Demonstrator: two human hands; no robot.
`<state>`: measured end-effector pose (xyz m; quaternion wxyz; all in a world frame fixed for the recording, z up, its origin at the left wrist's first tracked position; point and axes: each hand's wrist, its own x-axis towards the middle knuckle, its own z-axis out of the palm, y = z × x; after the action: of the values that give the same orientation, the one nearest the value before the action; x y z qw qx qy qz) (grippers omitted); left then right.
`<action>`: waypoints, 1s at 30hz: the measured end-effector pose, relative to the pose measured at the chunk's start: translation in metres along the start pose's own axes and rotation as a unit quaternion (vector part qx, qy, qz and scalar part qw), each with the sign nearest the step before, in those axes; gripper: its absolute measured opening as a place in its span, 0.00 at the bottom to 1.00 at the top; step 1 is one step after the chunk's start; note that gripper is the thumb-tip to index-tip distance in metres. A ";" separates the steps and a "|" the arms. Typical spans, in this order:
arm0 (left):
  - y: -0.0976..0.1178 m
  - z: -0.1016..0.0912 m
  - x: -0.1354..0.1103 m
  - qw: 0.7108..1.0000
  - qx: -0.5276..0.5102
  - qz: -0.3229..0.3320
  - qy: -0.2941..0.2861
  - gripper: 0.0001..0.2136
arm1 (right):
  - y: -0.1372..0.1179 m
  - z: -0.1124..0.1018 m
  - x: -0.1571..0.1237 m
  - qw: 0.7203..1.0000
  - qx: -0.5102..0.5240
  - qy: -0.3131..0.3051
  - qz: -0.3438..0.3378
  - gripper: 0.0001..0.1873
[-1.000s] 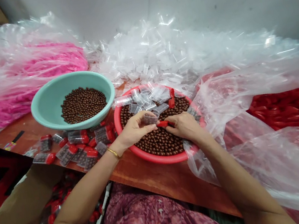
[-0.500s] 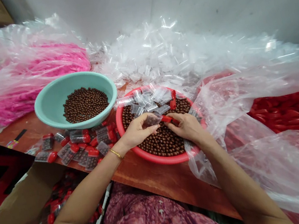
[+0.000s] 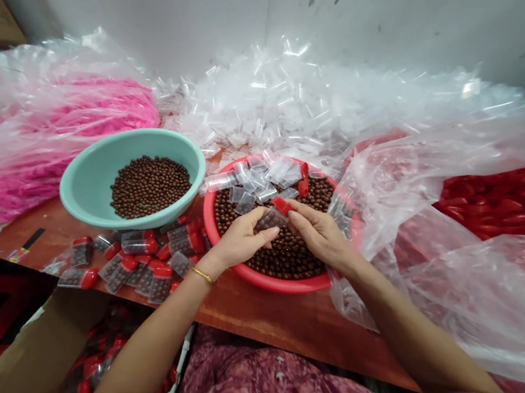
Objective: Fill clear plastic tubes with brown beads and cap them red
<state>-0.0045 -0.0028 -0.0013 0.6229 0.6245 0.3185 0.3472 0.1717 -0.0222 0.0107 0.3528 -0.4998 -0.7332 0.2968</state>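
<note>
Over the red basin [image 3: 288, 285] of brown balls [image 3: 293, 252], my left hand [image 3: 242, 237] grips a small clear plastic container [image 3: 269, 219] that has dark balls inside. My right hand [image 3: 317, 231] pinches a red cap [image 3: 281, 205] at the container's upper right end. Whether the cap sits fully on it, I cannot tell. Several clear empty containers [image 3: 259, 180] lie on the balls at the back of the basin, with red caps [image 3: 303, 179] beside them. Left of the basin, filled containers with red caps [image 3: 138, 241] lie in a heap.
A teal basin [image 3: 75, 201] with brown balls stands at the left. Behind are a bag of pink pieces [image 3: 109, 108] and a large pile of clear containers [image 3: 286, 97]. A bag of red caps [image 3: 511, 196] lies right. Below the table edge, a cardboard box [image 3: 35, 379] holds capped containers.
The red cap has shifted slightly left and up against the container. My right hand has turned and moved a little left, its thumb now on the cap.
</note>
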 end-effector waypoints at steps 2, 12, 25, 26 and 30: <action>-0.001 -0.001 0.000 1.000 0.013 0.000 0.002 0.12 | -0.003 -0.001 0.000 0.999 -0.031 0.007 -0.010 0.23; 0.000 0.001 0.000 1.000 0.006 -0.001 0.017 0.11 | 0.001 0.004 -0.005 0.991 -0.110 0.053 -0.060 0.22; -0.005 0.000 0.002 0.990 0.104 -0.004 0.092 0.07 | 0.001 0.019 -0.013 0.989 -0.069 0.113 -0.058 0.20; -0.006 0.000 0.002 0.990 0.111 -0.006 0.088 0.07 | 0.001 0.019 -0.012 0.990 -0.064 0.111 -0.054 0.20; -0.006 0.000 0.001 0.988 0.132 -0.011 0.080 0.07 | -0.001 0.018 -0.009 0.993 -0.053 0.095 -0.053 0.19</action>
<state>-0.0038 -0.0015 -0.0072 0.5115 0.6675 0.4176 0.3442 0.1590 -0.0328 -0.0008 0.4089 -0.5043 -0.7365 0.1899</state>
